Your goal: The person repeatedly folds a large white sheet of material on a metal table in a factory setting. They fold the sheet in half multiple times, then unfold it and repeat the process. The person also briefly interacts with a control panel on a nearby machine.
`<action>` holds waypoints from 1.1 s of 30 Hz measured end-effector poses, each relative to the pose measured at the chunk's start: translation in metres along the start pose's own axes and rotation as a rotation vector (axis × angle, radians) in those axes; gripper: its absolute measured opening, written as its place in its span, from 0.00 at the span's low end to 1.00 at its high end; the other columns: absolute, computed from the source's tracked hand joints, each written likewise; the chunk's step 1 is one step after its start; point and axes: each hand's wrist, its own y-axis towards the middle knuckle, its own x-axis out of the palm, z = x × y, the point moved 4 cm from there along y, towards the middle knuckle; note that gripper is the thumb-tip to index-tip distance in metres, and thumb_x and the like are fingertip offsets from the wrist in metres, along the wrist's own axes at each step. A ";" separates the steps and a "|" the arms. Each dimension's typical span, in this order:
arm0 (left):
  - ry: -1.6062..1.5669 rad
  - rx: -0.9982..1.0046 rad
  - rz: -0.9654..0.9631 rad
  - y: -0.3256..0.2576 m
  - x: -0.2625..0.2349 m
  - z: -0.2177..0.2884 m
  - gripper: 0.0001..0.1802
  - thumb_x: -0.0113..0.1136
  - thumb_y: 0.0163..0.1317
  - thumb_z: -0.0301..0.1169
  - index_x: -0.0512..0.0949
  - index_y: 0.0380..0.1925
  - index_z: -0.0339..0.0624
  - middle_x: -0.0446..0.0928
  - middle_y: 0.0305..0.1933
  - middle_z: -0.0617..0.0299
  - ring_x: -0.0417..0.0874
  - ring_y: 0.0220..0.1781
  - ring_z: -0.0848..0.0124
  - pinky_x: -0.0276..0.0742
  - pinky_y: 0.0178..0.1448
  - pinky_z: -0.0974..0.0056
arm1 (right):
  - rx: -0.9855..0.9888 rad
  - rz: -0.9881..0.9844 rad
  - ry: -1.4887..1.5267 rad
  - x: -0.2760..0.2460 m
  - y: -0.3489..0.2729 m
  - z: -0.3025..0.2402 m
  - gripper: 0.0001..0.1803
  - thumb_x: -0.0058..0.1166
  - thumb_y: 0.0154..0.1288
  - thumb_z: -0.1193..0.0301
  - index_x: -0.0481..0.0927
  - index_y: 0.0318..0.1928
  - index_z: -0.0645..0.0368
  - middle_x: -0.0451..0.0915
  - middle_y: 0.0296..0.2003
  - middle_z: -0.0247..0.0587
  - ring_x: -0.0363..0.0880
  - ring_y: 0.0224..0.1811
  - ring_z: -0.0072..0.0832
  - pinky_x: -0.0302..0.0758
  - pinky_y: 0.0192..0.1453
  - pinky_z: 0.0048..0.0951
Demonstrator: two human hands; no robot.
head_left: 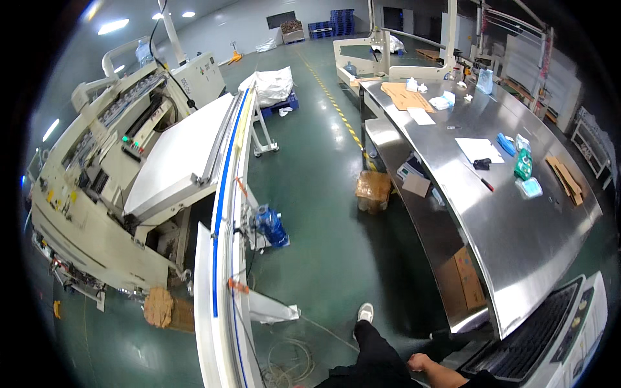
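My right hand hangs low near the bottom edge, beside my dark-clothed leg. Its fingers are curled in, and nothing shows between them. It is apart from the steel table on my right and the grey-white machine with a black ribbed belt nearest to it. My left hand is out of the picture.
On the table lie white paper, a black-and-red tool, a green packet and cardboard. To the left runs a long rail beside a large machine. A taped carton and loose cable lie on the floor.
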 end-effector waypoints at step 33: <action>-0.107 0.874 -0.698 0.297 -0.398 0.677 0.21 0.49 0.68 0.38 0.70 0.57 0.41 0.75 0.51 0.60 0.75 0.51 0.73 0.69 0.56 0.66 | -0.369 0.134 1.170 -0.631 0.059 -0.345 0.14 0.50 0.68 0.63 0.77 0.35 0.63 0.76 0.24 0.34 0.72 0.26 0.21 0.70 0.31 0.23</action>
